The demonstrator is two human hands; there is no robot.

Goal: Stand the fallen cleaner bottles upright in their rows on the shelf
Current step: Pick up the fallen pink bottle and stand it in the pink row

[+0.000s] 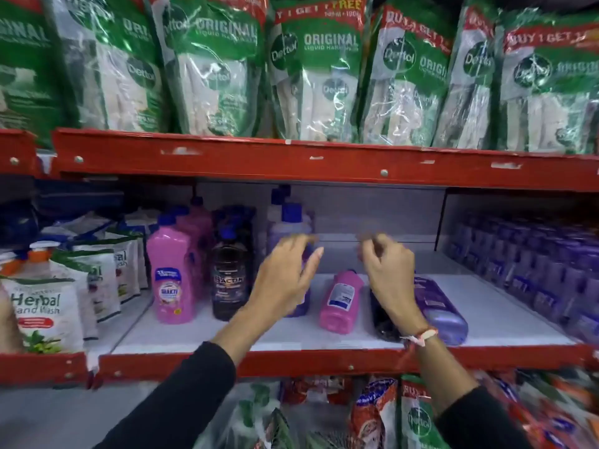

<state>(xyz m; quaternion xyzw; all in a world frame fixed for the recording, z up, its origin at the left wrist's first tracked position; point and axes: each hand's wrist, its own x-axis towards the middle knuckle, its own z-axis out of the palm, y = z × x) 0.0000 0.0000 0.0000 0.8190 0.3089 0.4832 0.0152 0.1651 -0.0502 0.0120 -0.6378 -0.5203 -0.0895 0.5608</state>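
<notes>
This is a shop aisle, most likely a grocery or general store. Red metal shelving (291, 160) runs in tiers, each stocked with many copies of one product: green handwash refill pouches (214, 66) printed with a buy-one-get-one offer on top, rows of pink, dark and purple cleaner bottles (171, 273) below, herbal hand wash packs (42, 312) at left, shrink-wrapped purple packs (534, 267) at right.

"Dettol Original" pouches (319, 69) ("Herbal" pouch (43, 314))
</notes>
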